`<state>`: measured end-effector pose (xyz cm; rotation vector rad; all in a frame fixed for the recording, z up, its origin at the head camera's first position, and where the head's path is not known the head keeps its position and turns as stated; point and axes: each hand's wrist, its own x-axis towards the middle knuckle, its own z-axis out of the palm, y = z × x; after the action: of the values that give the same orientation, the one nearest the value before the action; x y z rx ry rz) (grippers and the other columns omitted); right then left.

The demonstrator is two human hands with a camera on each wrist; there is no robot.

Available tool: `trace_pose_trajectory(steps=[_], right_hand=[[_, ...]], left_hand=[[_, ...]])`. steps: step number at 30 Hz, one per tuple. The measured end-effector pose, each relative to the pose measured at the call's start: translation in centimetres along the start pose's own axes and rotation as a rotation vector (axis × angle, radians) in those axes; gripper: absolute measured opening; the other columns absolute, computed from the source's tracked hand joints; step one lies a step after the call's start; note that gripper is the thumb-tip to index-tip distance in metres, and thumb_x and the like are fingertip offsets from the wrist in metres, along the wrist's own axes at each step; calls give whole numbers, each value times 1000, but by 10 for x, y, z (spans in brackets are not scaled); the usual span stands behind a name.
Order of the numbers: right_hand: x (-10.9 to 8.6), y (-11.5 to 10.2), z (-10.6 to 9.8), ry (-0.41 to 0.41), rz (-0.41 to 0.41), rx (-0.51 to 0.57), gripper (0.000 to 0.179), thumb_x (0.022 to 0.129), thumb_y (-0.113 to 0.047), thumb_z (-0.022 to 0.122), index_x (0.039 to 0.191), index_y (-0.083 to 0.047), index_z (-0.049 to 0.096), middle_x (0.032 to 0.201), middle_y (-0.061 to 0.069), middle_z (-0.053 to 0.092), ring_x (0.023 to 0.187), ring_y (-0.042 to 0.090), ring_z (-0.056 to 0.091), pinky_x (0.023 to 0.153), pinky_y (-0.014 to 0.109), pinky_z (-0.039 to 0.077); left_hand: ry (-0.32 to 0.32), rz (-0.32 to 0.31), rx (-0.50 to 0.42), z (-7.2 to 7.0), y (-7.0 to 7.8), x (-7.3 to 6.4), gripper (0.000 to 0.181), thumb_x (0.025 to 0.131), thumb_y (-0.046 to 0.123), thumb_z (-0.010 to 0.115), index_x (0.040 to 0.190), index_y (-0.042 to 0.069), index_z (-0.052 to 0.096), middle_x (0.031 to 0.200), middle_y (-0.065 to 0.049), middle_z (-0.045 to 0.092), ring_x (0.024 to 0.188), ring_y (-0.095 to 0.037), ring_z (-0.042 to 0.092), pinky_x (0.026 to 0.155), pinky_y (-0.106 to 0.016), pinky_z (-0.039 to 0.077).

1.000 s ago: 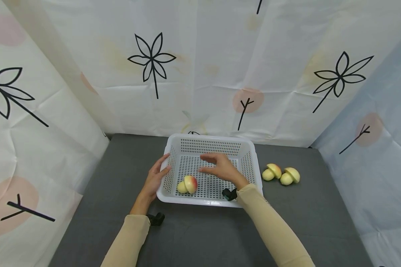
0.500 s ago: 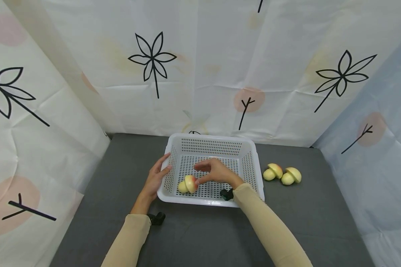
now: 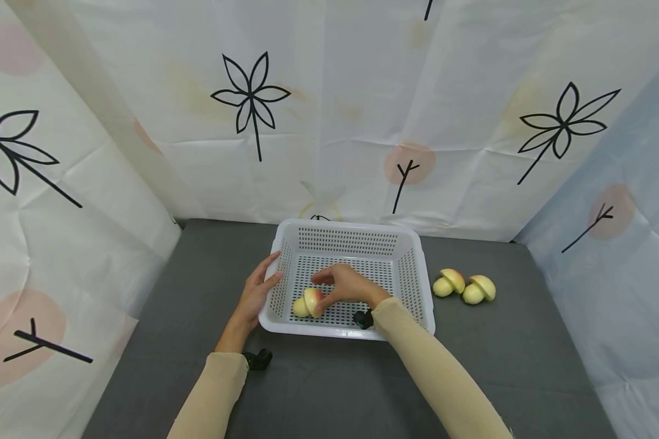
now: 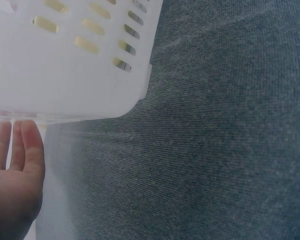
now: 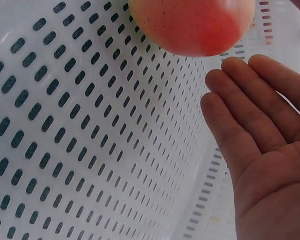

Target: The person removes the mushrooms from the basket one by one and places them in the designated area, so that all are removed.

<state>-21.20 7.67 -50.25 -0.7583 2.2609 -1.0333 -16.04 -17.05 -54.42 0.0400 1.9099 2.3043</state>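
Observation:
A white perforated basket (image 3: 357,334) stands on the grey table. In it, left of centre, lies a yellow mushroom-shaped object (image 3: 302,308) with a rounded, red-tinged cap. My right hand (image 3: 348,285) reaches over it from the right. Its thumb is at the cap's edge, and its fingers arch above and behind. The right wrist view shows those fingers fairly straight, near the speckled red cap (image 5: 205,30) but not wrapped round it. At the basket's left side, my left hand (image 3: 252,299) touches the rim with extended fingers (image 4: 32,145). Part of its contact is hidden.
Two similar mushroom-shaped objects, one left (image 3: 448,282) and one right (image 3: 479,289), lie on the table beyond the basket's right side. White patterned cloth (image 3: 329,122) encloses the back and sides of the grey table (image 3: 318,390).
My right hand has moved left and slightly down inside the basket, bringing its thumb to the mushroom-shaped object's cap. The left hand keeps its place on the rim.

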Motion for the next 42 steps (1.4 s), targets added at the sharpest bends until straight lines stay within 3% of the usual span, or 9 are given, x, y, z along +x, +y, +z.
trace_pose_trajectory(steps=[12, 19, 33, 42], right_hand=[[6, -3, 2, -24, 27, -95, 74, 69, -26, 96, 133, -2, 66, 133, 8, 66, 123, 27, 61, 105, 39, 45], [6, -5, 2, -16, 7, -83, 69, 73, -21, 94, 132, 1, 65, 127, 10, 69, 118, 25, 65, 103, 38, 47], [1, 8, -7, 153, 49, 24, 66, 78, -3, 87, 137, 3, 60, 137, 16, 62, 129, 33, 57, 107, 41, 44], [-1, 10, -10, 228, 51, -4, 61, 81, 0, 84, 137, 6, 59, 137, 20, 60, 128, 37, 56, 105, 44, 45]], left_hand=[[2, -8, 13, 1, 0, 1, 57, 106, 24, 57, 159, 22, 35, 159, -10, 38, 133, -47, 44, 96, -55, 47], [8, -4, 20, -1, 0, 0, 57, 106, 24, 57, 159, 22, 36, 160, -9, 37, 132, -44, 47, 96, -55, 47], [15, 5, 3, 2, -1, 0, 57, 106, 21, 57, 159, 20, 36, 161, -7, 34, 134, -47, 43, 97, -61, 44], [15, 2, -14, 2, -1, 0, 57, 105, 21, 58, 158, 21, 37, 161, -7, 35, 133, -50, 42, 96, -61, 46]])
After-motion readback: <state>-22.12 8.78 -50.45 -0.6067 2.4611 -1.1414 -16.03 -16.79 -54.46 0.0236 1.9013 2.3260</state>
